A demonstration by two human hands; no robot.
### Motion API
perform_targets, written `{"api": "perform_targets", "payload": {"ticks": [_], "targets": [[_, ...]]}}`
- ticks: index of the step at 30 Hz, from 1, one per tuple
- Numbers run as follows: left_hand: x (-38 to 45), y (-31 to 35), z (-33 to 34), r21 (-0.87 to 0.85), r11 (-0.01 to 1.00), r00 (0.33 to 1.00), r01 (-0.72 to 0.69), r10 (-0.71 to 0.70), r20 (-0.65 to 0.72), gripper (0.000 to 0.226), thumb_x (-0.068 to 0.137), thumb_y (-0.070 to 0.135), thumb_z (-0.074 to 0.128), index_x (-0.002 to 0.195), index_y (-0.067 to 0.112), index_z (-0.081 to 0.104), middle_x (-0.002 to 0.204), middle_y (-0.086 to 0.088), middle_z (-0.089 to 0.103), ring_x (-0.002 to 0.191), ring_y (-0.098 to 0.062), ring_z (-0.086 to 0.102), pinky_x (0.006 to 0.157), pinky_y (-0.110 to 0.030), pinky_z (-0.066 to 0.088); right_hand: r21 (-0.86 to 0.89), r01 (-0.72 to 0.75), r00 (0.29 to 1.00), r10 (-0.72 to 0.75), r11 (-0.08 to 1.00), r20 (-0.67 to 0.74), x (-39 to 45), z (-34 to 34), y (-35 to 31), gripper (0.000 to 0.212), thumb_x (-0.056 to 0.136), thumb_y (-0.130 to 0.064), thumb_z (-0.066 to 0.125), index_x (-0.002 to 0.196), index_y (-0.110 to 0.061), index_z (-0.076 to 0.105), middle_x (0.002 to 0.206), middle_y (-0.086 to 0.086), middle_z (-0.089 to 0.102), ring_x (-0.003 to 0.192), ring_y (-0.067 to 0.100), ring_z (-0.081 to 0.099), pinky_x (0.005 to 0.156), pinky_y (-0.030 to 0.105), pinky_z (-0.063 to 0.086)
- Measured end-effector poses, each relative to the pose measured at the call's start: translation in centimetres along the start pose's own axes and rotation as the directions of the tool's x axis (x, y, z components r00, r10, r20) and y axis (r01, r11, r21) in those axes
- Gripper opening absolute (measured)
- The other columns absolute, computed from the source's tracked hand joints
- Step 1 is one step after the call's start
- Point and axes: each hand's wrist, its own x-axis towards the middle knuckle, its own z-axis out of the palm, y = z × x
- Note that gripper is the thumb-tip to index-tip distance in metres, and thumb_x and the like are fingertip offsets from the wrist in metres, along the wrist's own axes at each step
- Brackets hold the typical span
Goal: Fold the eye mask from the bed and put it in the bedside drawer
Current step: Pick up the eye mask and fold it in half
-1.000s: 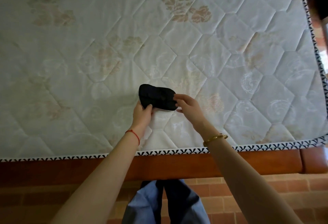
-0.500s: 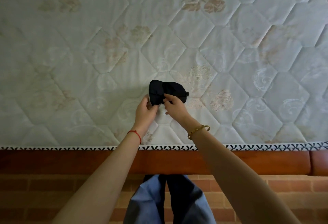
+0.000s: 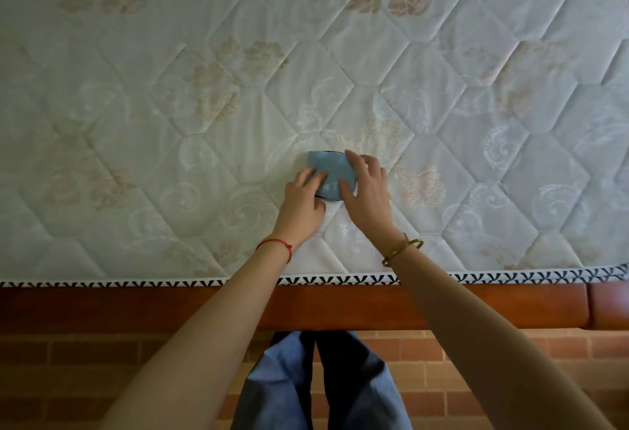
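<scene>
Both arms reach forward, left hand [image 3: 303, 196] and right hand [image 3: 366, 191] pressing spread fingers flat on the folded eye mask [image 3: 329, 166].

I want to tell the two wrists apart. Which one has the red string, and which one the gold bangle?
The red string is on the left wrist, behind the left hand; the gold bangle is on the right wrist.

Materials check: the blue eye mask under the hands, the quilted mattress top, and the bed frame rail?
Blue folded eye mask: soft matte fabric, likely; it lies flat, dark edging.
White quilted mattress: stitched textile, slight sheen, woven floral pattern.
Reddish-brown bed frame rail: smooth and glossy, perhaps padded leatherette or lacquered wood; unclear.
</scene>
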Motion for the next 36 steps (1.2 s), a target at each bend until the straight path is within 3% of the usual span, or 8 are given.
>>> {"api": "perform_targets", "payload": {"ticks": [6, 14, 20, 24, 27, 30, 33, 36], "targets": [[1.3, 0.0, -0.5, 0.183, 0.981, 0.996, -0.065, 0.075, -0.049, 0.060, 0.094, 0.009, 0.044, 0.150, 0.019, 0.024, 0.157, 0.004, 0.023, 0.126, -0.026, 0.039, 0.100, -0.036, 0.046, -0.385, 0.142, 0.978, -0.070, 0.912, 0.195, 0.4, 0.9, 0.9, 0.060, 0.095, -0.026, 0.046, 0.149, -0.023, 0.023, 0.158, -0.001, 0.023, 0.140, 0.034, 0.024, 0.109, 0.049, 0.030], [2.8, -1.0, -0.7, 0.424, 0.901, 0.995, -0.095, 0.102, 0.006, 0.064, 0.093, 0.023, 0.052, 0.150, 0.018, 0.022, 0.156, 0.004, 0.023, 0.111, -0.030, 0.043, 0.086, -0.039, 0.051, -0.459, 0.168, 0.961, -0.040, 0.872, 0.275, 0.9, 1.3, 3.0, 0.063, 0.100, -0.040, 0.031, 0.152, -0.026, -0.001, 0.162, -0.009, 0.005, 0.148, 0.030, -0.005, 0.119, 0.055, 0.004], [3.1, -2.0, -0.8, 0.471, 0.881, 0.998, -0.050, 0.060, -0.007, 0.077, 0.091, 0.040, 0.054, 0.153, 0.023, 0.012, 0.158, 0.003, 0.020, 0.117, -0.030, 0.040, 0.090, -0.042, 0.048, -0.496, 0.185, 0.959, -0.046, 0.848, 0.279, 0.8, 0.8, 4.2, 0.066, 0.099, -0.039, 0.033, 0.152, -0.026, -0.005, 0.162, -0.009, 0.000, 0.148, 0.029, -0.010, 0.118, 0.057, 0.003], [2.8, -2.2, -1.0, 0.431, 0.901, 0.999, -0.043, 0.047, 0.002, 0.078, 0.091, 0.040, 0.055, 0.153, 0.019, 0.012, 0.159, -0.001, 0.020, 0.124, -0.033, 0.037, 0.094, -0.044, 0.047, -0.471, 0.160, 0.968, -0.044, 0.868, 0.248, 0.4, 0.6, 4.0, 0.064, 0.100, -0.032, 0.033, 0.152, -0.022, -0.003, 0.162, -0.004, 0.005, 0.148, 0.028, -0.006, 0.119, 0.055, 0.003], [1.4, -2.5, -0.6, 0.304, 0.952, 0.998, -0.030, 0.042, -0.035, 0.071, 0.092, 0.032, 0.054, 0.152, 0.018, 0.018, 0.153, -0.004, 0.028, 0.128, -0.030, 0.036, 0.101, -0.042, 0.044, -0.444, 0.086, 0.992, -0.034, 0.892, 0.123, -0.3, 0.4, 3.6, 0.055, 0.101, -0.022, 0.036, 0.151, -0.013, 0.015, 0.159, 0.005, 0.022, 0.147, 0.031, 0.014, 0.119, 0.050, 0.018], [0.0, -2.8, 0.0, 0.177, 0.983, 0.989, -0.039, 0.063, -0.130, 0.059, 0.093, 0.023, 0.052, 0.148, 0.021, 0.029, 0.134, -0.004, 0.043, 0.120, -0.021, 0.042, 0.094, -0.034, 0.048, -0.422, 0.095, 0.992, -0.123, 0.902, -0.041, -1.0, 0.3, 2.9, 0.044, 0.095, -0.016, 0.049, 0.138, -0.010, 0.042, 0.131, 0.012, 0.052, 0.118, 0.030, 0.048, 0.097, 0.040, 0.045], [-0.6, -2.7, 0.7, 0.073, 0.997, 0.983, -0.036, 0.049, -0.179, 0.050, 0.094, 0.017, 0.050, 0.142, 0.024, 0.039, 0.124, -0.001, 0.051, 0.116, -0.017, 0.046, 0.092, -0.028, 0.047, -0.384, 0.191, 0.973, -0.227, 0.904, -0.051, -1.6, 0.7, 2.0, 0.035, 0.087, -0.014, 0.060, 0.122, -0.012, 0.056, 0.108, 0.010, 0.059, 0.093, 0.027, 0.054, 0.080, 0.037, 0.049], [-0.5, -2.7, 1.2, -0.026, 1.000, 0.978, 0.002, -0.008, -0.209, 0.045, 0.092, 0.016, 0.052, 0.136, 0.025, 0.046, 0.117, 0.001, 0.056, 0.112, -0.014, 0.048, 0.090, -0.022, 0.042, -0.307, 0.156, 0.986, -0.164, 0.939, -0.001, -1.6, 1.1, 1.4, 0.039, 0.086, -0.016, 0.061, 0.124, -0.010, 0.055, 0.107, 0.011, 0.059, 0.092, 0.029, 0.055, 0.080, 0.038, 0.049]]}}
